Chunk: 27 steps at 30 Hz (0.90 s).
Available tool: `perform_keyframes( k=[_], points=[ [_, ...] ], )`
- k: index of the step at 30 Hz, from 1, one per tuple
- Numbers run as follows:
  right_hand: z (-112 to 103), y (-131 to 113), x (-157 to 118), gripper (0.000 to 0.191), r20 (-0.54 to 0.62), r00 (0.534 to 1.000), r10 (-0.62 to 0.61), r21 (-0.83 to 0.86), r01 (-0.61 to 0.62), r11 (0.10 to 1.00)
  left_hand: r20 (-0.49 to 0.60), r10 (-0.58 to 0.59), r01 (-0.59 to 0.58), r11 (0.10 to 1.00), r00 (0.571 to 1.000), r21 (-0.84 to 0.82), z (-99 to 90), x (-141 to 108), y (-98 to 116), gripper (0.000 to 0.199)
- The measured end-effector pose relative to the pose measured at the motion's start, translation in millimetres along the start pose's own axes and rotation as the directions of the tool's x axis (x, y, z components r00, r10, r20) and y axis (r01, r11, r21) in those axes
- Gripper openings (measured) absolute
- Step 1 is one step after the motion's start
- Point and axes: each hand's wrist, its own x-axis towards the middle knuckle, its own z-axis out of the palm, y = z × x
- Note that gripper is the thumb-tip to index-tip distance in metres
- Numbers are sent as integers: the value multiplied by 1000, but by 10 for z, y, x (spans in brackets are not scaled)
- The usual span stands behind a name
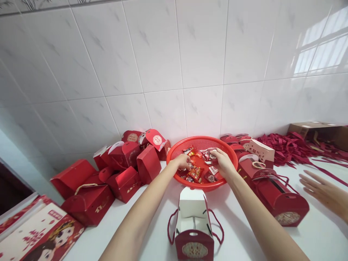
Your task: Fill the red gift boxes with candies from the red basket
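Observation:
Both of my hands are inside a red plastic basket [176,143] that holds several wrapped candies [196,174]. At the basket's left side, my left hand [181,162] has its fingers curled closed on a wrapped candy, which they partly cover. Over on the right, my right hand [221,162] pinches a red-and-white wrapped candy [208,156]. In front of the basket, between my forearms, stands a dark red gift box [194,246] with its top open, a white inside and rope handles at its sides.
Several red gift boxes [89,203] crowd the left, more boxes [282,199] the right. A printed carton [35,232] lies at lower left. Dark red ribbons [285,146] heap near a cardboard box [315,127]. Another person's hand [323,188] reaches in from the right. A tiled wall [163,54] rises behind.

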Motion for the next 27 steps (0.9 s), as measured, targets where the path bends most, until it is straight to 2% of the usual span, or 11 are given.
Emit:
perform_keyframes(
  k=[3, 7, 11, 13, 16, 19, 21, 23, 25, 27],
  points=[
    [-8, 14, 9, 17, 34, 999, -2, 3, 2, 1000, -16, -1, 0, 999, 1000, -49, 6, -11, 21, 22],
    [-24, 23, 22, 21, 38, 999, -2, -5, 2, 1000, -158, 19, -37, 993, 987, -114, -17, -35, 66, 6],
    [-32, 21, 21, 19, 41, 999, -6, -29, 7, 1000, -306, -2, -41, 990, 952, -132, -62, -62, 96, 24],
    [-31, 21, 16, 18, 41, 999, -14, -36, 16, 999, -323, 15, -64, 988, 946, -142, -67, -67, 99, 25],
    [-23, 23, 7, 19, 40, 999, -20, -35, 21, 999, -263, 83, -127, 980, 961, -156, -36, -67, 93, 20],
    [-13, 20, -6, 20, 19, 1000, -7, -33, 8, 999, -111, 155, -172, 971, 982, -165, 12, -70, 88, 13],
    [-8, 16, -14, 21, 1, 1000, -7, -34, 7, 999, 9, 175, -171, 974, 985, -150, 32, -77, 87, 21],
    [-6, 12, -18, 24, -13, 1000, -8, -37, 7, 999, 73, 174, -163, 978, 982, -126, 42, -86, 88, 37],
    [-7, 12, -18, 26, -22, 1000, -8, -41, 7, 999, 67, 179, -172, 979, 982, -110, 46, -94, 91, 52],
    [-11, 16, -15, 28, -21, 1000, -16, -46, 15, 999, 55, 200, -194, 976, 978, -95, 53, -98, 92, 56]
  ],
)
